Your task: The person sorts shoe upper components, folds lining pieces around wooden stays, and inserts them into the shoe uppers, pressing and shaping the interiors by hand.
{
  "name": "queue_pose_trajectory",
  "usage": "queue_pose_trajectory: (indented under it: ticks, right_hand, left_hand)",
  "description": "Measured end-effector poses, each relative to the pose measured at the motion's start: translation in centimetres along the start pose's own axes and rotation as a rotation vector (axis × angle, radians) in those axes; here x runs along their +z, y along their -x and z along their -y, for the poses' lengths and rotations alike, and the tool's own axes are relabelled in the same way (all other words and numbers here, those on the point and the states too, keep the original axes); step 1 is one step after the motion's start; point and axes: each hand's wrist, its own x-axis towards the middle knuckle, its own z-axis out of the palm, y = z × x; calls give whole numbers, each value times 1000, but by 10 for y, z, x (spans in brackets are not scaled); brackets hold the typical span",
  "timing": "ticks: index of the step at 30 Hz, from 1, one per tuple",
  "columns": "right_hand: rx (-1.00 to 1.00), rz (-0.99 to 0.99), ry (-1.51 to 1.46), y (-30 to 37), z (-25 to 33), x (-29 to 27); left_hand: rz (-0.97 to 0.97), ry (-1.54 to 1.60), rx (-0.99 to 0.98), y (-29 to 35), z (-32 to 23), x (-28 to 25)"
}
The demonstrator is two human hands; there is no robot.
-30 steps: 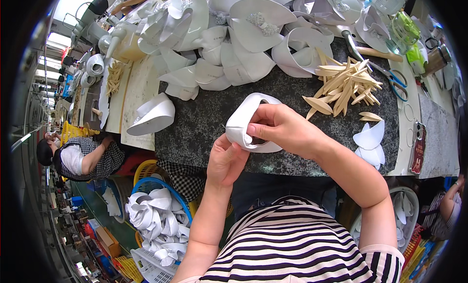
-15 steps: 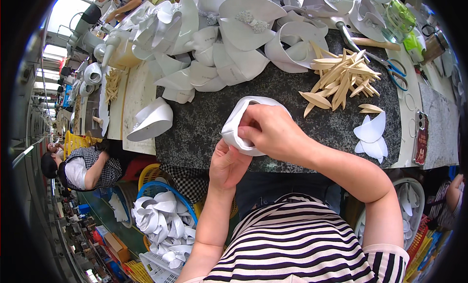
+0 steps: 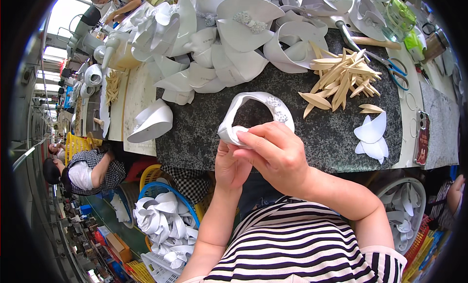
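Observation:
Near the front edge of the table I hold a white shoe upper (image 3: pixel 228 122), curved into a ring with a sparkling stone ornament on its far right side. My left hand (image 3: pixel 230 167) grips its lower near edge from below, fingers partly hidden behind the piece. With thumb and fingers pinched, my right hand (image 3: pixel 278 154) presses on the inner side of that same edge. Whether anything small lies under those fingertips is hidden. Farther back, more white uppers (image 3: pixel 234 64) are heaped, some with stone ornaments. A single upper (image 3: pixel 153 121) lies apart to the left.
Right of my hands lie a pile of pale leaf-shaped strips (image 3: pixel 341 78), white cut pieces (image 3: pixel 371 134), blue-handled scissors (image 3: pixel 397 73), a wooden-handled hammer (image 3: pixel 375 42) and a phone (image 3: pixel 422 137). Below left stands a blue-rimmed basket (image 3: pixel 196 212) of white pieces. Another person (image 3: pixel 90 171) sits left.
My right hand has drawn out of the upper's opening toward me and now pinches its near edge. The upper has tipped, so its opening and stone ornament show.

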Motion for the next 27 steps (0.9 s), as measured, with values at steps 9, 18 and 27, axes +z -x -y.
queue_pose_trajectory:
  ticks: [9, 18, 27]
  right_hand:
    - [36, 36, 28, 0, 4, 0]
    - [35, 177, -125, -7, 4, -17]
    - [-439, 446, 325, -9, 13, -52]
  left_hand:
    - [-18, -167, 66, -6, 0, 2]
    - [-18, -330, 250, -3, -9, 35]
    - [883, -2288, 1038, -17, -20, 44]
